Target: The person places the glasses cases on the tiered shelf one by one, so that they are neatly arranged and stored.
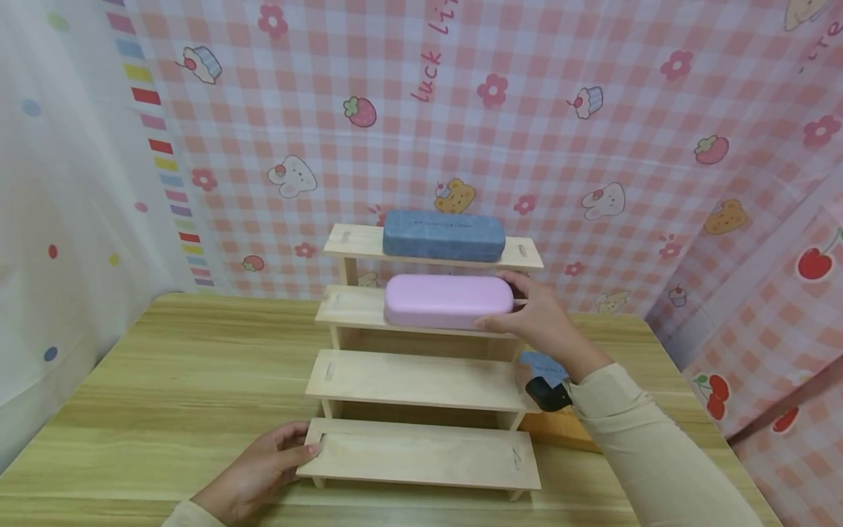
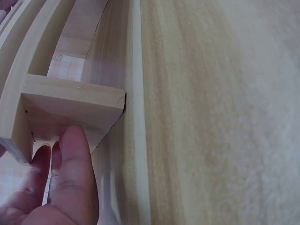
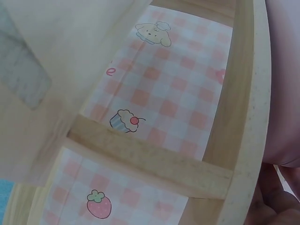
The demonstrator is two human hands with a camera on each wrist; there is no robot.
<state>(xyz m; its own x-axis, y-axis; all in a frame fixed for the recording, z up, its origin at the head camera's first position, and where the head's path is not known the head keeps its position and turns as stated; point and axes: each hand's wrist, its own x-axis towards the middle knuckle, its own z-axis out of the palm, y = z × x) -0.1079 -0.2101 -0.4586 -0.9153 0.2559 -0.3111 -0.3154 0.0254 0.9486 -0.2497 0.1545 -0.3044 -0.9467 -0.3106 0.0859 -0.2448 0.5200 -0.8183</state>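
Note:
A wooden stepped rack point(image 1: 421, 380) with several tiers stands on the table. On its second tier from the top lies a pink-purple case point(image 1: 448, 298), whose right end my right hand point(image 1: 536, 315) grips between thumb and fingers. The case point(image 3: 288, 84) and part of that hand point(image 3: 276, 199) show at the right edge of the right wrist view. A blue case point(image 1: 444, 236) rests on the top tier. My left hand point(image 1: 260, 468) holds the left end of the lowest tier, thumb on top; in the left wrist view its fingers point(image 2: 75, 164) lie against the underside of the wood point(image 2: 70, 110).
Right of the rack, partly behind my right wrist, a blue item point(image 1: 543, 366) and an orange item point(image 1: 566, 432) are on the wood-grain table point(image 1: 217, 366). A pink checked cloth point(image 1: 408, 146) hangs behind, with a dotted white cloth point(image 1: 72, 183) at left.

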